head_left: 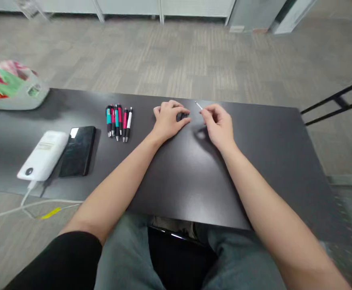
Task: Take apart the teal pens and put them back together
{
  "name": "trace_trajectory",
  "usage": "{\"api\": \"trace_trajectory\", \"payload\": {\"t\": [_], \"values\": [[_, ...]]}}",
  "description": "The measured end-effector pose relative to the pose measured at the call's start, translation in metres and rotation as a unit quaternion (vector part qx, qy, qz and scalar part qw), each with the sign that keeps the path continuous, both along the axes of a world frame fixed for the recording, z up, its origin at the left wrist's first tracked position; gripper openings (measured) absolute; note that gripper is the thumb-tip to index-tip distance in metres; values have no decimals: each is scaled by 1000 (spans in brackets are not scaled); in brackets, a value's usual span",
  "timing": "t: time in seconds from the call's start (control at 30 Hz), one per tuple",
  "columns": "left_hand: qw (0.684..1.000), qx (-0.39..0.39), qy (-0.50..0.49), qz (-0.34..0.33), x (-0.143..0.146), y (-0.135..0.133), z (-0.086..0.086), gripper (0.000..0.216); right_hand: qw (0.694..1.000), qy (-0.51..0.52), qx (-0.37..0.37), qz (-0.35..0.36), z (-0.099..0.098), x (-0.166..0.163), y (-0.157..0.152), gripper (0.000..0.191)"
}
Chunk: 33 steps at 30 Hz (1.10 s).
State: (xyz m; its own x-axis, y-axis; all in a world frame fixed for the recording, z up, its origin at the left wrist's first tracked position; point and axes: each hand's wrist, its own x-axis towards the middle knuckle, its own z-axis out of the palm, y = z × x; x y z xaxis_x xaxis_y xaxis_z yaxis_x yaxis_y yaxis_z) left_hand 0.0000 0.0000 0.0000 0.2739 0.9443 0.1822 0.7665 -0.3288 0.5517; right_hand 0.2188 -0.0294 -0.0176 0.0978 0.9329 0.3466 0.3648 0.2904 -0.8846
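White and slender, a rod point(198, 105) is pinched by the right hand point(220, 125) near the far edge of the smooth bench point(182, 177); whether anything is gripped by the curled left hand point(167, 121) cannot be told. Multicoloured pens point(117, 121) are clustered farther left.

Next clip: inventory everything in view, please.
Smooth rectangular table: one, dark grey, centre
Slim stick: one, pale, upper centre
Slender pens: about six; teal, pink, white; left of centre
Flat phone: one, black, left of pens
Rounded slab: one, white, beside phone
Thin cables: count unclear, white, yellow-tagged, left
Plastic-looking container: one, pale, far left
Patterned carpet: one, grey, around table
Panelled units: several, white, far edge
Metal frame: one, black, right
Right hand: one, bare, holding stick
Left hand: one, bare, centre
Trousered legs: two, grey, bottom
Sleeve: one, black, lower left
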Motion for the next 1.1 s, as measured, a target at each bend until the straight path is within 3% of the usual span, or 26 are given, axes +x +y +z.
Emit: {"api": "trace_trajectory", "payload": {"t": [0.27, 0.6, 0.93, 1.1], "values": [[1000, 5, 11, -15, -1, 2, -1, 28, 1000, -4, -6, -5, 0, 1, 2, 33], [995, -22, -8, -96, -27, 7, -1, 43, 1000, -5, -10, -4, -1, 3, 3, 34], [996, -14, -36, -83, -31, 15, -11, 48, 1000, -3, -2, 2, -2, 4, 2, 31], [992, 21, -100, -71, -26, 13, -12, 59, 1000, -16, -18, 11, 0, 5, 1, 31]]}}
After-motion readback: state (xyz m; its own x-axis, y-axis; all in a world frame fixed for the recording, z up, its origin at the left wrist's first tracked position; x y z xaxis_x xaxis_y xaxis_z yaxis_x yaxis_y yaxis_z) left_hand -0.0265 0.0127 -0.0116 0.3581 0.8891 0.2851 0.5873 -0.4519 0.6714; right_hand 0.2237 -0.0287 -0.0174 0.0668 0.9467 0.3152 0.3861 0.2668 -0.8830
